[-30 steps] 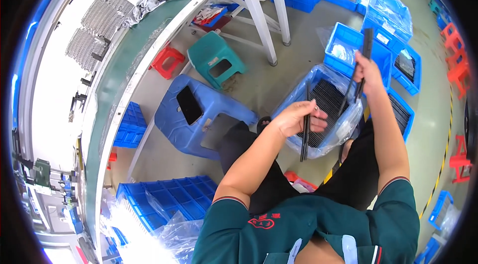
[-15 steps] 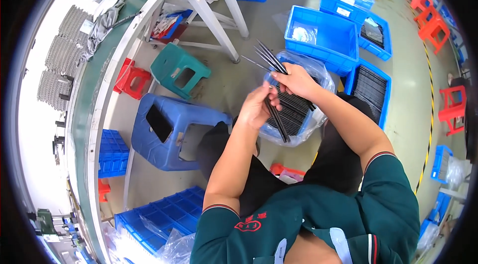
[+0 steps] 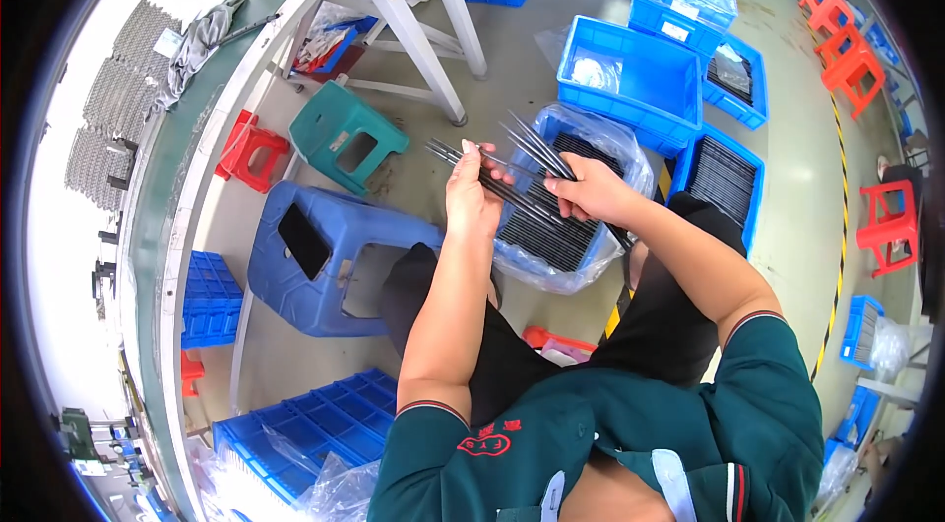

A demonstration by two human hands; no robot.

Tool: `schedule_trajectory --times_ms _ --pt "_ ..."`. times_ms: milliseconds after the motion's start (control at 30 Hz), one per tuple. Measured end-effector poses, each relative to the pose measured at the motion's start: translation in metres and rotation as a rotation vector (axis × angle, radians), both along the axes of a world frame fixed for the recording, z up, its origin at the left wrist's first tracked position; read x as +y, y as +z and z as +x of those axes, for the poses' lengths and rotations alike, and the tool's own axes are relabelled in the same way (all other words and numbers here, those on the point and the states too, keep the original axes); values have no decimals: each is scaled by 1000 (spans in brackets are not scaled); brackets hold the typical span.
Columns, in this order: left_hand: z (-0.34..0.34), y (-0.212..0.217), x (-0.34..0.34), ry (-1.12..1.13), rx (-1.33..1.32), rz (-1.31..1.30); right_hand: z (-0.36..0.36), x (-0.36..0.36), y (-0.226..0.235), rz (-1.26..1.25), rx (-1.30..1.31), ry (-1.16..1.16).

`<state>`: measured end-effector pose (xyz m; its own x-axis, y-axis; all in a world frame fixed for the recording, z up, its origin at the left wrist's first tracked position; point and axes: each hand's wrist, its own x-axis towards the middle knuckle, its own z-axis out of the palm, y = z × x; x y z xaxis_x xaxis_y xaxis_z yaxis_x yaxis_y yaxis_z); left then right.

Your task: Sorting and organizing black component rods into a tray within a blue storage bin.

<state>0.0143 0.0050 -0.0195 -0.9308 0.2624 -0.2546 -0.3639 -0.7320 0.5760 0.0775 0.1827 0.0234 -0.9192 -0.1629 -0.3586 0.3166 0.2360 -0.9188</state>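
Observation:
My left hand is closed around several thin dark rods, which slant from upper left to lower right. In my right hand is another bunch of dark rods, their thin tips fanned toward the upper left. Both hands are above a blue crate lined with clear plastic, and the two bunches come close together between them. Rows of similar dark rods lie inside that crate, partly hidden by my hands.
Beyond the lined crate is a blue crate with a clear bag in it. To its right stands a crate of dark rods. At left are a blue stool bearing a phone, a green stool and a workbench.
My left hand has moved left and slightly up, turning its rods flatter. My right hand keeps its bunch and has shifted slightly downward.

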Motion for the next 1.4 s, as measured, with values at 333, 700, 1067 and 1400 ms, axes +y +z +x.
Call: schedule_trajectory --times_ms 333,700,1067,1400 --pt "21 -9 32 -111 152 -268 -12 -7 -11 -286 -62 -93" --pt "17 -6 20 -225 3 -289 -40 5 -16 -406 20 -232" --pt "42 10 14 -853 -29 -226 -83 66 -17 -490 164 -699" --pt "30 11 7 -634 40 -77 -53 16 -21 -389 5 -360"
